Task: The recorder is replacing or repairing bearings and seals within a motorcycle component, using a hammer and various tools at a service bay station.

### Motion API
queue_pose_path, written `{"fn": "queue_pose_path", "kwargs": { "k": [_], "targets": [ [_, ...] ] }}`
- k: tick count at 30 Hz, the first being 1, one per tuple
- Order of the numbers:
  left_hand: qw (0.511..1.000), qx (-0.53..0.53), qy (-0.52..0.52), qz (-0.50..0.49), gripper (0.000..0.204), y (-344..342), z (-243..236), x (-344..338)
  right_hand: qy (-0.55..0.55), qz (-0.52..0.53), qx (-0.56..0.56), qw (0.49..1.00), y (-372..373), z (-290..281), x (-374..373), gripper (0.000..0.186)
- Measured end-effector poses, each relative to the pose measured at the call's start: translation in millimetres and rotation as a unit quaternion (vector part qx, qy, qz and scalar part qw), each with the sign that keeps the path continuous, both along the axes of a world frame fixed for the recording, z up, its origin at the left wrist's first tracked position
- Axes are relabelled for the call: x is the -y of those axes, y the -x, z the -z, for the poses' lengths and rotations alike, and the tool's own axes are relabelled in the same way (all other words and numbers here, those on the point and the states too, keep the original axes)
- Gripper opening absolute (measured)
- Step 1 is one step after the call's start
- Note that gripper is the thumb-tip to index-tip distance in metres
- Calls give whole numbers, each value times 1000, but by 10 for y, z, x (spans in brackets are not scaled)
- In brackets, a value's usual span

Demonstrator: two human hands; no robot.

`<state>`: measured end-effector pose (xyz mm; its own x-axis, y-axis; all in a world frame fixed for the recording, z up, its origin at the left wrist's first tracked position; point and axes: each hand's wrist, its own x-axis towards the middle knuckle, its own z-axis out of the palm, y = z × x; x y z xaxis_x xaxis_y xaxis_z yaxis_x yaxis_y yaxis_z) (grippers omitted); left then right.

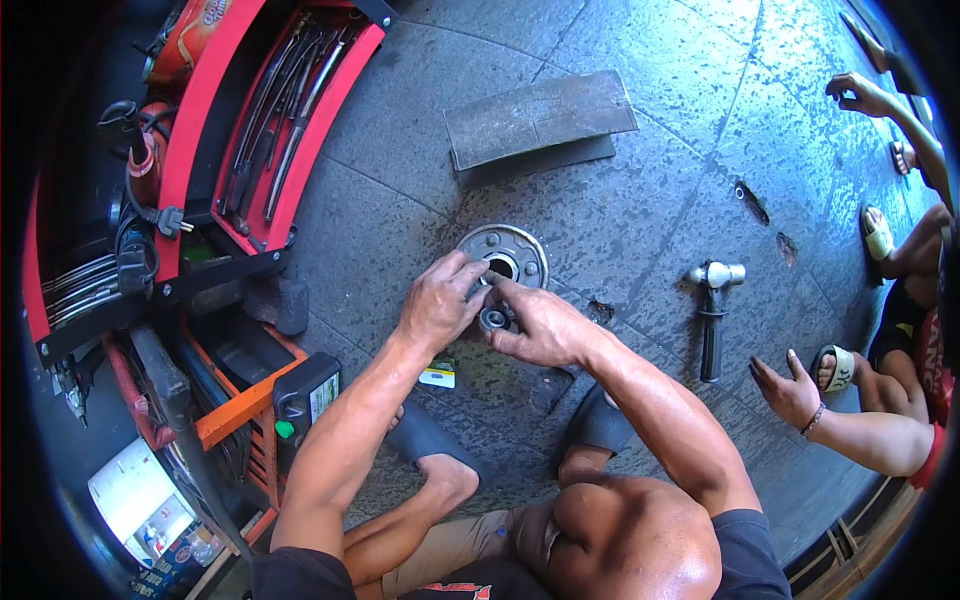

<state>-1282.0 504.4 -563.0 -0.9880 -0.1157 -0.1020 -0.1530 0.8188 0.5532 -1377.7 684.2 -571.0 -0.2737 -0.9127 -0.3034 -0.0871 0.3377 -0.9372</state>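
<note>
A round metal disc (520, 252) with rivets near its rim and a hole at its centre lies on the floor before me. My left hand (440, 298) is closed at the disc's near left side, its fingertips pinched by the centre hole; what they hold is hidden. Between the curled forefinger and thumb of my right hand (545, 325) sits a small ring-shaped bearing (494, 318). The fingertips of both hands nearly meet over the disc's near edge.
A ball-peen hammer (712, 310) lies right of the disc, and a bent metal sheet (545, 120) beyond it. At left stand a red tool cabinet (300, 160) and a black bottle (308, 392). A small card (438, 374) lies near my foot. Another person's hand (790, 390) reaches in from the right.
</note>
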Motion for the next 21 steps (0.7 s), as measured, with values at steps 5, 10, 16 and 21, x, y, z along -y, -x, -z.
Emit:
{"fn": "queue_pose_path", "kwargs": {
  "k": [5,10,16,21],
  "targets": [
    [995,22,-82,-47,28,17,0,59,-17,-16,-6,1000,39,-16,-23,59],
    [989,-1,35,-144,49,40,72,148,-16,-17,-16,1000,67,16,-39,59],
    [951,107,-171,-234,66,57,163,128,-28,-41,1,999,70,-28,-32,58],
    [947,118,-169,-245,69,46,144,64,-2,-18,19,1000,39,-71,-12,63]
  ]
}}
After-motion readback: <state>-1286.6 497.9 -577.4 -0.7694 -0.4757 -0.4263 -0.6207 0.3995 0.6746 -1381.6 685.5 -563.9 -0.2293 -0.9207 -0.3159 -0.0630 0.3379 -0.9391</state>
